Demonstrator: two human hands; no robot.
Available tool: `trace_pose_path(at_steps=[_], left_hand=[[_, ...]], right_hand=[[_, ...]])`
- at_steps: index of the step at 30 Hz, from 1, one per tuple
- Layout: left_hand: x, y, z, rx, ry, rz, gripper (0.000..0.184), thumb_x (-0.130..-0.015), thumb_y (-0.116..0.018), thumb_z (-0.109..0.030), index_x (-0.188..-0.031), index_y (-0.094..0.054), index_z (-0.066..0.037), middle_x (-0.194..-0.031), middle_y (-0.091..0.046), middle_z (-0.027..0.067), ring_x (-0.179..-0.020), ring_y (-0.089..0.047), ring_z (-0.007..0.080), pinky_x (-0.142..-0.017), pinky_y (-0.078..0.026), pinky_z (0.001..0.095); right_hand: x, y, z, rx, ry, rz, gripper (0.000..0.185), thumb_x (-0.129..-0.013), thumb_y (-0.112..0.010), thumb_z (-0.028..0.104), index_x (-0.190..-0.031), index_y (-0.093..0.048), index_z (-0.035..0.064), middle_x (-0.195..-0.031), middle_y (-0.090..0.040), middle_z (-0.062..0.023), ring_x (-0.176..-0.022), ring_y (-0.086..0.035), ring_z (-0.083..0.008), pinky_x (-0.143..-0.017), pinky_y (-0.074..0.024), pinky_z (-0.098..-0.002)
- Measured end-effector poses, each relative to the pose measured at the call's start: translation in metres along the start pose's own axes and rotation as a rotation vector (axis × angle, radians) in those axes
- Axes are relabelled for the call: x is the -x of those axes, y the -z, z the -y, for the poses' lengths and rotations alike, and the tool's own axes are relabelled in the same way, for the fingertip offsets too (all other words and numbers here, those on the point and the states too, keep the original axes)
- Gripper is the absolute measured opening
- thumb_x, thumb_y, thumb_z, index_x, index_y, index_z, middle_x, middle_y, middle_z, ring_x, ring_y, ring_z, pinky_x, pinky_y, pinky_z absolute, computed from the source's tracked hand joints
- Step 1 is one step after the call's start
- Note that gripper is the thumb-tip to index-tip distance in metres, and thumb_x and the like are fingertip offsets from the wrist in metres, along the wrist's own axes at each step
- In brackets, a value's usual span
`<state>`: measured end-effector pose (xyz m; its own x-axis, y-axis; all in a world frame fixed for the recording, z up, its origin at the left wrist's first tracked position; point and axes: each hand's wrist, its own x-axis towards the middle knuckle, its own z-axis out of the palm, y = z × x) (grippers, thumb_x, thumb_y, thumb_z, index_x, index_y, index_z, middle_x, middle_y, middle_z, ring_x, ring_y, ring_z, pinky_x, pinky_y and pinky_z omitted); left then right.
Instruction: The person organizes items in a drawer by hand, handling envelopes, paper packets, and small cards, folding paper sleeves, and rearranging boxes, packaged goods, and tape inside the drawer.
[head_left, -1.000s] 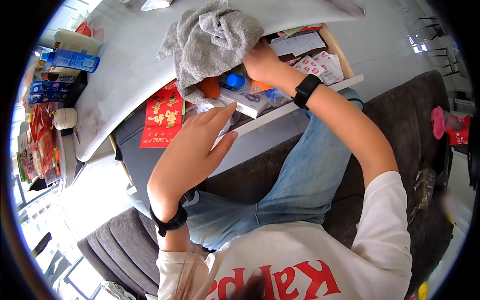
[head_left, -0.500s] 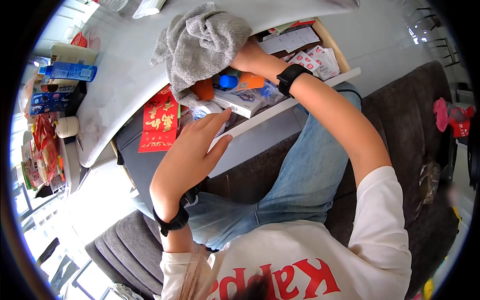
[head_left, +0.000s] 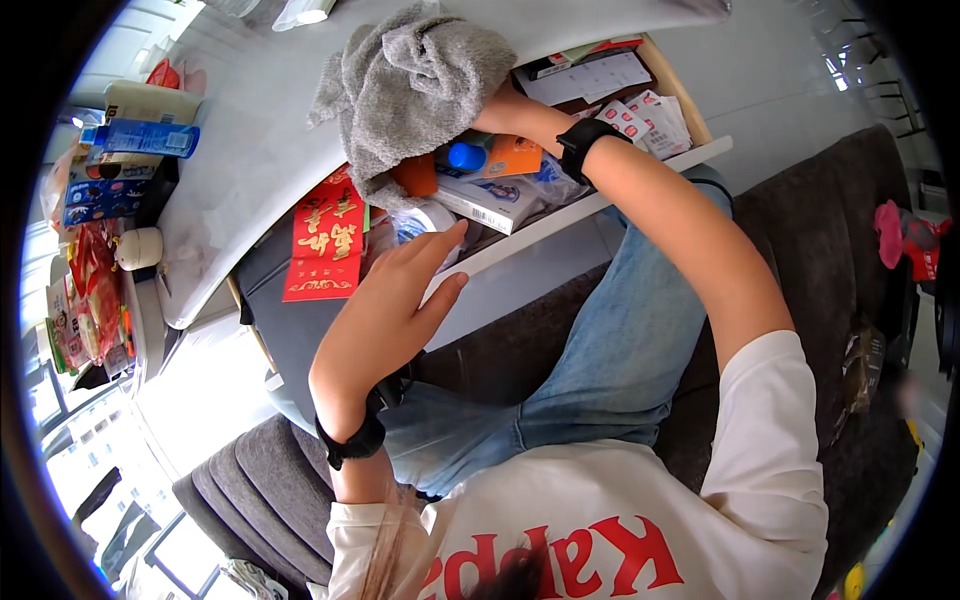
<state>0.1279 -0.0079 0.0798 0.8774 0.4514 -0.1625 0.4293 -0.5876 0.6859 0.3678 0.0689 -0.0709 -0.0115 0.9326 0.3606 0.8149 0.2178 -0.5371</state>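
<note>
My right hand (head_left: 503,110) reaches over the open drawer (head_left: 600,206), its fingers hidden by a bunched grey towel (head_left: 410,95). It appears to grip the towel's right side. The cloth hangs across the table edge and down over part of the drawer. Near the drawer's front edge, my left hand (head_left: 385,310) is held up with fingers stretched out and nothing in it. Just beyond its fingertips lie a white box (head_left: 490,205), a blue cap (head_left: 466,157) and an orange packet (head_left: 514,156). A red envelope with gold characters (head_left: 327,240) sticks out at the drawer's left.
White-and-red packets (head_left: 655,122) and a paper sheet (head_left: 590,80) fill the drawer's right end. On the white table (head_left: 245,130), a blue bottle (head_left: 150,138) lies among packages at the left. A dark sofa (head_left: 790,220) is at the right.
The view has shifted slightly, so everything sits a little further right. Both hands and the towel keep nearly the same places relative to the drawer.
</note>
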Motion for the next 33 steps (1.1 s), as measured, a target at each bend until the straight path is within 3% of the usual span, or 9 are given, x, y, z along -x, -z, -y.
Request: trace_pose_path(at_steps=[6,9,12,18,22,23,26,30,33], left_hand=[[0.003,-0.002,0.006,0.039,0.027,0.016,0.039,-0.09,-0.052,-0.017,-0.125,-0.046,-0.003,-0.107,-0.057,0.0189,-0.099,-0.053,0.0349,-0.086,-0.041,0.0387],[0.006,-0.004,0.006,0.05,0.052,0.017,0.039,-0.09,-0.052,-0.017,-0.126,-0.045,-0.003,-0.107,-0.057,0.0187,-0.099,-0.053,0.0349,-0.087,-0.041,0.0388],[0.008,-0.001,0.007,0.06,0.087,0.045,0.039,-0.09,-0.052,-0.017,-0.126,-0.045,-0.003,-0.106,-0.057,0.0188,-0.1,-0.053,0.0352,-0.087,-0.041,0.0393],[0.015,0.001,0.013,0.1,0.089,0.025,0.039,-0.089,-0.052,-0.015,-0.125,-0.045,-0.002,-0.107,-0.057,0.0202,-0.099,-0.053,0.0366,-0.085,-0.042,0.0401],[0.022,0.001,0.015,0.076,0.045,-0.014,0.039,-0.088,-0.052,-0.014,-0.124,-0.046,-0.001,-0.104,-0.057,0.0205,-0.097,-0.054,0.0368,-0.083,-0.043,0.0401],[0.023,0.001,0.016,0.085,0.047,-0.009,0.039,-0.088,-0.052,-0.014,-0.124,-0.046,-0.001,-0.103,-0.057,0.0204,-0.096,-0.054,0.0368,-0.083,-0.043,0.0401],[0.029,0.001,0.015,0.072,0.031,-0.035,0.038,-0.088,-0.053,-0.014,-0.124,-0.046,-0.001,-0.102,-0.057,0.0204,-0.096,-0.054,0.0368,-0.083,-0.043,0.0404],[0.039,0.002,0.012,0.045,0.046,-0.058,0.038,-0.088,-0.054,-0.014,-0.123,-0.047,-0.001,-0.103,-0.057,0.0209,-0.098,-0.054,0.0365,-0.085,-0.043,0.0405],[0.047,0.004,0.015,0.022,0.083,-0.037,0.04,-0.09,-0.053,-0.016,-0.128,-0.045,-0.005,-0.114,-0.056,0.0158,-0.104,-0.054,0.0318,-0.09,-0.041,0.036]], right_hand=[[0.001,0.019,0.014,-0.332,-0.098,0.114,0.033,-0.084,-0.057,0.024,-0.108,-0.056,0.0012,-0.111,-0.058,-0.0166,-0.105,-0.053,-0.0299,-0.089,-0.0409,-0.0379],[0.0,0.011,0.009,-0.384,-0.128,0.099,0.04,-0.081,-0.065,0.023,-0.111,-0.055,-0.0003,-0.113,-0.058,-0.0154,-0.103,-0.054,-0.0245,-0.089,-0.0421,-0.0356],[0.002,0.017,0.011,-0.401,-0.066,0.112,0.034,-0.083,-0.059,0.022,-0.11,-0.055,0.0001,-0.114,-0.057,-0.017,-0.107,-0.053,-0.0275,-0.091,-0.0405,-0.0356],[0.004,0.017,0.011,-0.347,-0.035,0.07,0.035,-0.084,-0.059,0.021,-0.112,-0.054,0.001,-0.115,-0.057,-0.0167,-0.109,-0.052,-0.027,-0.093,-0.0393,-0.0354],[0.005,0.036,0.01,0.088,0.015,0.416,0.033,-0.081,-0.058,0.013,-0.11,-0.054,-0.001,-0.111,-0.057,-0.0216,-0.106,-0.053,-0.0342,-0.091,-0.0419,-0.0392],[0.006,0.047,0.021,0.08,-0.104,0.481,0.029,-0.078,-0.055,0.006,-0.105,-0.055,-0.0016,-0.106,-0.057,-0.0245,-0.099,-0.055,-0.0379,-0.086,-0.0448,-0.0415],[0.017,0.054,0.037,0.14,-0.053,0.343,0.025,-0.075,-0.054,0.003,-0.1,-0.057,-0.002,-0.1,-0.059,-0.0244,-0.092,-0.058,-0.0391,-0.08,-0.0478,-0.043],[0.03,0.068,0.046,0.461,0.092,0.382,0.023,-0.071,-0.053,0.001,-0.093,-0.058,-0.0009,-0.09,-0.06,-0.0221,-0.084,-0.06,-0.0366,-0.073,-0.0494,-0.0433],[0.033,0.097,0.061,0.444,-0.003,0.401,0.017,-0.075,-0.054,0.001,-0.091,-0.057,0.0011,-0.088,-0.061,-0.0202,-0.081,-0.06,-0.0353,-0.07,-0.0487,-0.0426]])
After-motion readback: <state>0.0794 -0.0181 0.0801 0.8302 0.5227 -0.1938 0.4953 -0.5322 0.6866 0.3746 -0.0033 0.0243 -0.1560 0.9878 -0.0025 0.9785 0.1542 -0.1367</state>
